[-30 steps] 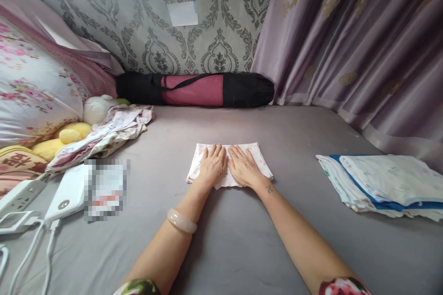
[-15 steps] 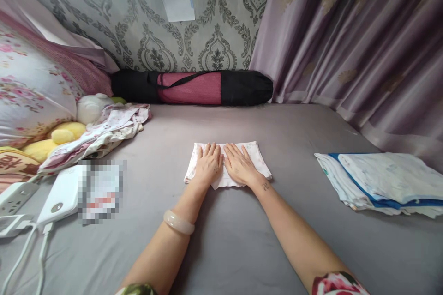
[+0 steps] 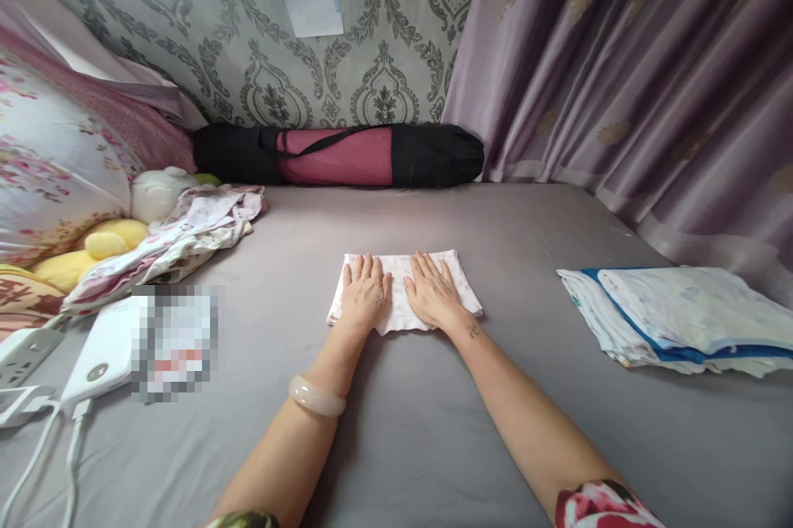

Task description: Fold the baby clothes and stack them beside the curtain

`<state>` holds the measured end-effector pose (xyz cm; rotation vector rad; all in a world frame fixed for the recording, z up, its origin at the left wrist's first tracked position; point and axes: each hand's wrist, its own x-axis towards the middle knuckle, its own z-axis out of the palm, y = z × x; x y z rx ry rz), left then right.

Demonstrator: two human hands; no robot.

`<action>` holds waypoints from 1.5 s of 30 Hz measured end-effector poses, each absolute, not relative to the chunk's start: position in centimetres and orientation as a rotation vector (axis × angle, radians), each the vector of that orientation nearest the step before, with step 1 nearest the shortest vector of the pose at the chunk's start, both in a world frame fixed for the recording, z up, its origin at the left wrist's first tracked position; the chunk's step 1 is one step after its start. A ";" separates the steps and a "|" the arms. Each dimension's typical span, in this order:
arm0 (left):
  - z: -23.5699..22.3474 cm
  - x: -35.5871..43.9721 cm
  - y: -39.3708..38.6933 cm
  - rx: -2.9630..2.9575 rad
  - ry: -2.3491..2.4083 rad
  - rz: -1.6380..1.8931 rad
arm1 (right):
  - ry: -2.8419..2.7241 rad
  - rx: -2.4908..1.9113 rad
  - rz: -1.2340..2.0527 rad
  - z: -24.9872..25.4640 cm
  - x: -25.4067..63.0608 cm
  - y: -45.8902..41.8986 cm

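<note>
A folded white cloth (image 3: 400, 309) with a faint pink print lies flat on the grey bed sheet (image 3: 402, 429). My left hand (image 3: 365, 292) rests palm down on its left half, fingers stretched out. On the right half lies my right hand (image 3: 434, 292), also flat, with its fingers slightly spread. A strip of the cloth shows between the two hands; the parts under my palms are hidden. Neither hand grips anything.
Folded cloths (image 3: 675, 317) are stacked at the right. On the left are a white power bank (image 3: 108, 350), a power strip (image 3: 28, 354), cables, crumpled clothes (image 3: 179, 239) and a yellow plush toy (image 3: 111, 240). A black and pink roll bag (image 3: 338, 156) lies along the wall.
My hands have moved apart on the cloth, the left one leftward and the right one rightward, uncovering more of its middle. The whole view has shifted slightly.
</note>
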<state>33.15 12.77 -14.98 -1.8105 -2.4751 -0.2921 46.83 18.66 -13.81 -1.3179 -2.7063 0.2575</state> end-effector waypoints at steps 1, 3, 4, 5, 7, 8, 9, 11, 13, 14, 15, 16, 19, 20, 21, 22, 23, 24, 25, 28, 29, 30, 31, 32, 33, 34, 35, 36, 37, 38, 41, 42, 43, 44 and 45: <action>-15.0 33.1 12.7 -1.789 -2.465 -0.308 | -2.691 -1.331 0.238 -13.8 47.0 18.7; -15.0 33.0 12.6 -1.724 -2.467 -0.333 | -2.648 -1.386 0.198 -13.7 47.3 18.8; -15.1 32.9 12.5 -1.696 -2.482 -0.337 | -2.633 -1.423 0.187 -13.8 47.4 18.9; -15.2 32.8 12.5 -1.679 -2.505 -0.333 | -2.627 -1.457 0.188 -13.9 47.5 18.9; -15.4 32.7 12.5 -1.680 -2.546 -0.308 | -2.640 -1.501 0.209 -14.1 47.6 19.0; -15.5 32.7 12.6 -1.684 -2.557 -0.297 | -2.646 -1.510 0.217 -14.2 47.6 19.0; -15.5 32.7 12.6 -1.684 -2.561 -0.290 | -2.649 -1.514 0.219 -14.3 47.6 19.0; -15.5 32.7 12.6 -1.675 -2.563 -0.291 | -2.646 -1.518 0.221 -14.3 47.5 19.0; -15.4 32.8 12.5 -1.664 -2.563 -0.301 | -2.649 -1.514 0.239 -14.1 47.6 19.1; -15.3 32.7 12.5 -1.655 -2.559 -0.307 | -2.644 -1.511 0.236 -14.0 47.8 19.2; -15.2 32.7 12.5 -1.642 -2.556 -0.311 | -2.631 -1.511 0.214 -14.0 47.9 19.3; -15.2 32.6 12.4 -1.628 -2.559 -0.312 | -2.610 -1.520 0.181 -13.9 48.1 19.4; -15.1 32.4 12.4 -1.618 -2.620 -0.284 | -2.554 -1.592 0.112 -14.1 48.6 19.7; -15.0 32.3 12.5 -1.627 -2.648 -0.268 | -2.552 -1.616 0.121 -14.2 48.7 19.8; -15.0 32.2 12.5 -1.637 -2.670 -0.252 | -2.556 -1.635 0.139 -14.3 48.8 19.9; -15.0 32.1 12.5 -1.644 -2.683 -0.239 | -2.561 -1.645 0.154 -14.4 48.8 19.9; -15.0 32.1 12.5 -1.646 -2.688 -0.231 | -2.564 -1.651 0.163 -14.4 48.8 20.0; -15.0 32.1 12.5 -1.645 -2.690 -0.225 | -2.567 -1.652 0.171 -14.4 48.8 20.0; -15.0 32.1 12.5 -1.642 -2.689 -0.224 | -2.569 -1.651 0.180 -14.3 48.9 20.1; -14.9 32.1 12.5 -1.653 -2.672 -0.239 | -2.563 -1.622 0.171 -13.9 49.5 20.6; -14.9 32.0 12.4 -1.665 -2.665 -0.247 | -2.569 -1.607 0.169 -13.9 49.7 20.8; -14.9 31.9 12.4 -1.679 -2.657 -0.254 | -2.582 -1.594 0.172 -13.9 50.0 20.9; -14.9 31.7 12.3 -1.695 -2.648 -0.261 | -2.599 -1.586 0.182 -13.9 50.2 21.1; -14.9 31.4 12.3 -1.715 -2.634 -0.267 | -2.618 -1.583 0.197 -14.0 50.4 21.2; -14.9 31.1 12.2 -1.740 -2.615 -0.269 | -2.635 -1.585 0.212 -14.2 50.6 21.3; -14.9 30.8 12.1 -1.773 -2.590 -0.268 | -2.643 -1.590 0.217 -14.3 50.7 21.4; -14.9 30.4 11.9 -1.810 -2.565 -0.264 | -2.644 -1.594 0.215 -14.4 50.7 21.4; -14.9 30.1 11.8 -1.846 -2.542 -0.258 | -2.644 -1.598 0.212 -14.4 50.7 21.4; -14.8 29.8 11.6 -1.874 -2.521 -0.250 | -2.644 -1.600 0.213 -14.4 50.7 21.4; -14.7 29.7 11.4 -1.888 -2.503 -0.243 | -2.647 -1.602 0.219 -14.3 50.6 21.3; -14.5 29.8 10.9 -1.847 -2.458 -0.242 | -2.657 -1.599 0.219 -13.6 50.4 21.0; -14.5 30.1 10.8 -1.822 -2.449 -0.251 | -2.659 -1.580 0.200 -13.4 50.2 20.9; -14.5 30.4 10.7 -1.803 -2.449 -0.262 | -2.659 -1.552 0.175 -13.2 50.1 20.8; -14.6 30.8 10.6 -1.793 -2.460 -0.271 | -2.657 -1.523 0.148 -13.2 49.9 20.7; -14.7 31.0 10.6 -1.792 -2.477 -0.276 | -2.658 -1.498 0.128 -13.2 49.7 20.7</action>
